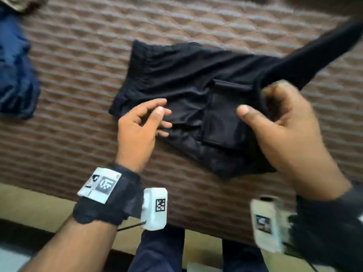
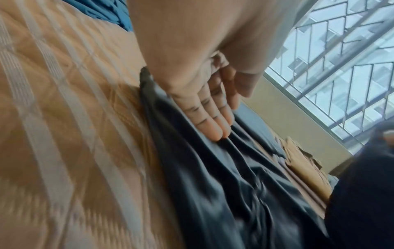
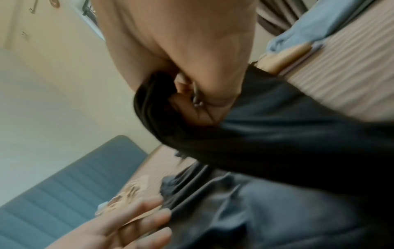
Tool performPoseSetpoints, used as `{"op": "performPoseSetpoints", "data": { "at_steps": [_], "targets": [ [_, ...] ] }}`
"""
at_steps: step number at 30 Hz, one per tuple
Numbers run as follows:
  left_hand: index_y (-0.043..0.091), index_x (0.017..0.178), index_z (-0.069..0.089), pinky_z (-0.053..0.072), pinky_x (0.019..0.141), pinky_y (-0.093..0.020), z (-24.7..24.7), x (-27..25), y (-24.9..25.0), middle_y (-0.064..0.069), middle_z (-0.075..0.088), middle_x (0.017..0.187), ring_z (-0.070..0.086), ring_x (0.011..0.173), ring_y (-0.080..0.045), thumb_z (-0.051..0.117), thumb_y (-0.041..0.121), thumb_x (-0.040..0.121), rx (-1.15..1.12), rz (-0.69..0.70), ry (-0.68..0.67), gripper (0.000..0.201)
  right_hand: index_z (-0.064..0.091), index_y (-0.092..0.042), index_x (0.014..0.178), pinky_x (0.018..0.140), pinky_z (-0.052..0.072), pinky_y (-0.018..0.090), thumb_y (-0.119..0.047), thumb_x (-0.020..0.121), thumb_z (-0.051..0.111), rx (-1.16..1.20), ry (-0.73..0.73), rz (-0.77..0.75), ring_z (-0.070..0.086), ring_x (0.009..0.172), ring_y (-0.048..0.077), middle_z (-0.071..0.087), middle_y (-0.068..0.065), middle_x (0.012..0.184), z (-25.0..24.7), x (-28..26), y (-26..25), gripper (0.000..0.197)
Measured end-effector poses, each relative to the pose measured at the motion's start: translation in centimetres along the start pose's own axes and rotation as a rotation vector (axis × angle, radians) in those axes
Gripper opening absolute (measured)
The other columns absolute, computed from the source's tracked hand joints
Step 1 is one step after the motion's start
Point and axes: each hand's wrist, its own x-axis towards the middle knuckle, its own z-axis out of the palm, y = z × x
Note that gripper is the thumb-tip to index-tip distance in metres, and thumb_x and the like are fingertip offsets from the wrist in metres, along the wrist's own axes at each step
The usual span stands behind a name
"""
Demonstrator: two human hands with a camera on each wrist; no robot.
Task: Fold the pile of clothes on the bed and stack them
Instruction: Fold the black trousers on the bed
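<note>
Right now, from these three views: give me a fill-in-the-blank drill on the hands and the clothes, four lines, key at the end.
1. The black trousers lie on the quilted ____.
2. The right hand grips a trouser ____ and lifts it off the cover.
3. The left hand rests with straight fingers on the trousers, so it is ____.
4. The other garment at the far left is ____ in colour.

Missing words: bed; leg; open; blue
</note>
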Motion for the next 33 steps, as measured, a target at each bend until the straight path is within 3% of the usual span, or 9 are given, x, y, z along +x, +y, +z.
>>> {"op": "performPoseSetpoints", "data": {
  "at_steps": [2,6,9,12,15,21,25,30,33],
  "targets": [
    [0.018,0.105,0.068,0.057,0.061,-0.028,-2.9,2.3,0.3,-0.002,0.073,0.088,0.069,0.07,-0.017,0.048,0.018,0.104,-0.028,-0.132,-0.032,0.02,0.045,-0.023,0.077,0.062,0.042,0.036,-0.027,0.082,0.066,-0.046,0.037,-0.027,0.042,0.065,0.007,0.046,-0.008,0.07,6.3,1.3,-1.8,0.023],
    [0.018,0.103,0.067,0.053,0.06,-0.025,-6.2,6.8,0.3,-0.003,0.068,0.081,0.064,0.062,-0.009,0.036,0.041,0.105,-0.092,-0.334,-0.117,0.039,0.057,-0.03,0.091,0.069,0.057,0.043,-0.019,0.082,0.066,0.355,-0.28,0.079,0.063,0.077,0.02,0.063,0.001,0.102,16.2,1.7,-4.6,0.017],
    [0.017,0.093,0.067,0.05,0.063,-0.025,-5.8,8.2,0.1,-0.005,0.064,0.075,0.058,0.064,-0.013,0.056,0.031,0.1,-0.051,-0.34,-0.12,0.019,0.066,-0.014,0.093,0.084,0.052,0.028,-0.002,0.085,0.065,0.347,-0.311,-0.033,0.064,0.095,0.017,0.063,0.009,0.112,18.3,0.7,-4.7,0.014],
    [0.012,0.106,0.067,0.052,0.065,-0.028,-4.8,7.9,-0.8,-0.006,0.068,0.077,0.06,0.065,-0.015,0.081,0.021,0.078,0.079,-0.234,-0.161,0.033,0.069,-0.007,0.091,0.087,0.05,0.027,-0.002,0.088,0.063,0.173,-0.074,-0.037,0.064,0.096,0.012,0.067,0.002,0.098,16.4,0.4,-2.0,0.008],
    [0.019,0.109,0.069,0.056,0.073,-0.034,-4.6,7.6,-0.9,-0.007,0.072,0.084,0.066,0.073,-0.021,0.079,0.017,0.069,0.195,-0.151,-0.162,0.041,0.069,-0.009,0.091,0.087,0.048,0.029,-0.008,0.09,0.063,-0.18,0.095,-0.114,0.062,0.094,0.013,0.064,-0.004,0.095,12.1,-0.2,1.8,0.006],
    [0.032,0.109,0.065,0.041,0.057,-0.009,-7.5,6.3,0.3,0.007,0.062,0.082,0.044,0.054,0.001,0.076,0.002,0.081,0.226,-0.011,-0.07,0.043,0.071,-0.012,0.098,0.079,0.041,0.041,-0.043,0.085,0.066,-0.716,0.032,-0.177,0.053,0.09,0.027,0.059,0.009,0.099,6.6,-4.7,7.3,0.034],
    [0.024,0.121,0.064,0.046,0.065,-0.013,-9.5,7.0,-2.1,-0.012,0.067,0.095,0.053,0.068,-0.009,0.076,0.01,0.083,0.37,0.001,-0.005,0.042,0.068,-0.01,0.103,0.08,0.046,0.042,-0.035,0.087,0.065,-0.683,-0.065,-0.127,0.052,0.091,0.028,0.056,0.01,0.101,6.1,-7.0,9.4,0.03],
    [0.038,0.131,0.049,0.048,0.088,-0.019,-8.8,5.7,-2.8,-0.006,0.052,0.125,0.053,0.094,0.0,0.067,0.036,0.089,0.57,0.142,0.14,0.046,0.069,-0.009,0.096,0.079,0.046,0.034,-0.03,0.092,0.06,-0.543,-0.225,-0.132,0.057,0.085,0.027,0.06,0.005,0.092,4.7,-6.0,8.9,0.023],
    [0.033,0.128,0.043,0.049,0.09,-0.027,-6.8,2.3,-3.8,-0.013,0.05,0.129,0.053,0.102,-0.013,0.065,0.042,0.086,0.437,0.027,0.348,0.048,0.068,-0.004,0.101,0.079,0.046,0.024,-0.024,0.094,0.063,-0.41,-0.094,-0.131,0.058,0.086,0.021,0.061,0.008,0.096,1.9,-2.6,8.1,0.022]
  ]
}}
